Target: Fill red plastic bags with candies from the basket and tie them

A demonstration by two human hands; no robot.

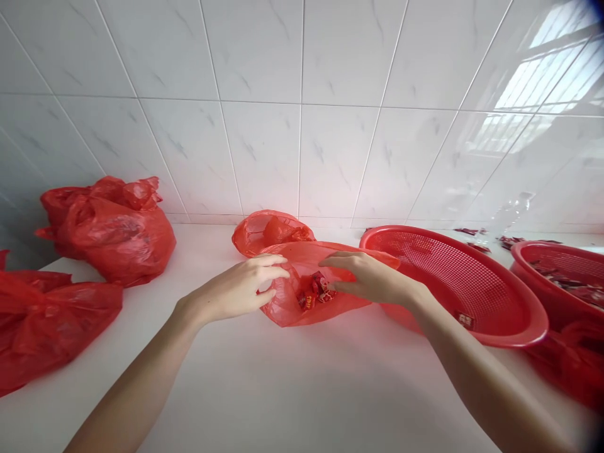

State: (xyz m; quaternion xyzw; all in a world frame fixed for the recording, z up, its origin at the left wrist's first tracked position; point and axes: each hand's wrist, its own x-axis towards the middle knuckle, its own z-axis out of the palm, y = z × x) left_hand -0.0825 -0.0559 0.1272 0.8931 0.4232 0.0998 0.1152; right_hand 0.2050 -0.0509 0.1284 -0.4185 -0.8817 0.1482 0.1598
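Observation:
A thin red plastic bag (330,250) lies spread open on the white table (264,390), with several small red wrapped packets (315,290) inside it. My left hand (243,286) is at the bag's left edge, its fingers apart and curved toward the packets, holding nothing. On the other side my right hand (363,275) reaches over the bag, fingers spread, its fingertips near the packets and nothing in its grasp. Whether the fingers touch the plastic is hard to tell. Part of the bag lies behind both hands.
To the right of the bag, a red mesh basket (434,270) holds one small packet. Beyond it, another red basket (566,274) contains several packets, near a clear bottle (514,211). Full red bags (117,233) stand at the left. White tiles (264,157) rise behind the table.

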